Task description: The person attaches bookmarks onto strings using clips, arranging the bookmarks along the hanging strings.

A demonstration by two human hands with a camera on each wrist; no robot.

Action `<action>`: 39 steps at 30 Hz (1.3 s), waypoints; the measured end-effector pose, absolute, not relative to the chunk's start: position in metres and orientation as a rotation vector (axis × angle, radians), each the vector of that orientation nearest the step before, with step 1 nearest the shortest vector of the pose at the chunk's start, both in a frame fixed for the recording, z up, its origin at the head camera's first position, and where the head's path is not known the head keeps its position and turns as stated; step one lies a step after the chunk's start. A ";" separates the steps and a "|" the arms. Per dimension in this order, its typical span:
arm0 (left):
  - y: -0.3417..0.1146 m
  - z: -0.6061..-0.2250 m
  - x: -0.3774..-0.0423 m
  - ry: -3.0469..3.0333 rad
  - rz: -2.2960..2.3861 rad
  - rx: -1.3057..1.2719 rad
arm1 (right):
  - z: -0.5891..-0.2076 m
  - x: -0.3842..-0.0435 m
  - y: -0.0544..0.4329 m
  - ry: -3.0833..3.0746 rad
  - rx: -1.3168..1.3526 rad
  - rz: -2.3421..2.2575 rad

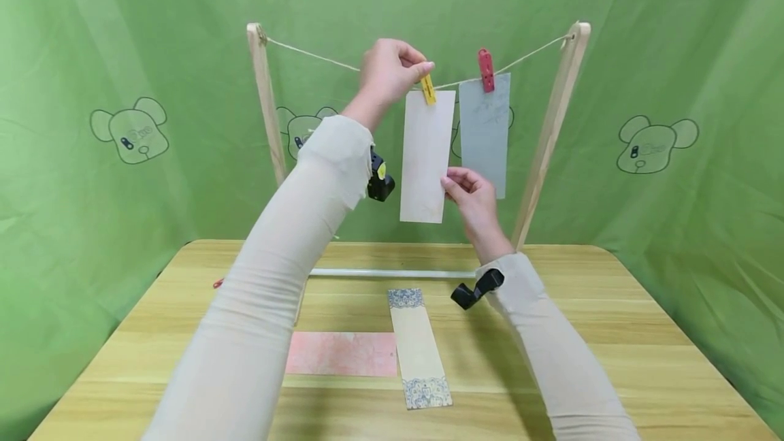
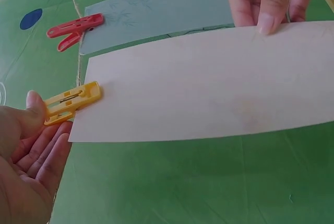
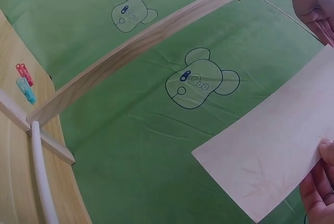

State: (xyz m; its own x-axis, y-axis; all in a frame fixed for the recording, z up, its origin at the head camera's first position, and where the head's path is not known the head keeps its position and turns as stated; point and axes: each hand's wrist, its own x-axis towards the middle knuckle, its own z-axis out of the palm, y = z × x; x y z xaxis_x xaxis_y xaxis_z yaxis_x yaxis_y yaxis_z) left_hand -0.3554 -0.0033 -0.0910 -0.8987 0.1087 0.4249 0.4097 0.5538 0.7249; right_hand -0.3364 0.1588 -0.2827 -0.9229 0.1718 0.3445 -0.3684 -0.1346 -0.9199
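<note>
A yellow clothespin [image 1: 428, 90] clips the top edge of a whitish paper card [image 1: 427, 162] at the string [image 2: 79, 70]. My left hand [image 1: 392, 73] pinches the clothespin's handle end between thumb and fingers. Lower down, my right hand [image 1: 474, 199] holds the card's right edge between thumb and fingers. The card hangs upright, with a faint plant print near its bottom in the right wrist view. Just to its right, a blue-grey card [image 1: 484, 135] hangs from the string by a red clothespin [image 1: 486, 70], partly behind my right hand.
Two wooden posts [image 1: 551, 128] carry the string, joined low by a white rod [image 1: 392, 273]. On the wooden table [image 1: 612, 352] lie a pink card [image 1: 343, 354] and a cream card with blue patterned ends [image 1: 419, 346]. Red [image 3: 24, 74] and blue clothespins [image 3: 25, 91] lie by the left post.
</note>
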 end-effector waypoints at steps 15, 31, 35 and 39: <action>-0.001 -0.092 -0.353 -2.465 -1.392 -0.462 | -0.281 -0.335 0.161 -1.751 0.213 2.132; -0.024 -0.093 -0.344 -2.365 -1.480 -0.399 | -0.285 -0.334 0.165 -1.772 0.183 2.096; -0.041 -0.102 -0.338 -2.333 -1.542 -0.386 | -0.286 -0.334 0.166 -1.791 0.225 2.090; -0.056 -0.118 -0.331 -2.300 -1.595 -0.391 | -0.287 -0.331 0.169 -1.829 0.256 2.061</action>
State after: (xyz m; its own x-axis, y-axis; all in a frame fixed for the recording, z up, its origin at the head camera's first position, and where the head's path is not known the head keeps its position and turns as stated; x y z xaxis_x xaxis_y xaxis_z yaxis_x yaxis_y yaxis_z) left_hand -0.3306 -0.0559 -0.1181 -0.9132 0.0444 0.4051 0.3949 0.3415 0.8529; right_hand -0.3306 0.1690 -0.2869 -0.9143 0.1540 0.3746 -0.3903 -0.0873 -0.9165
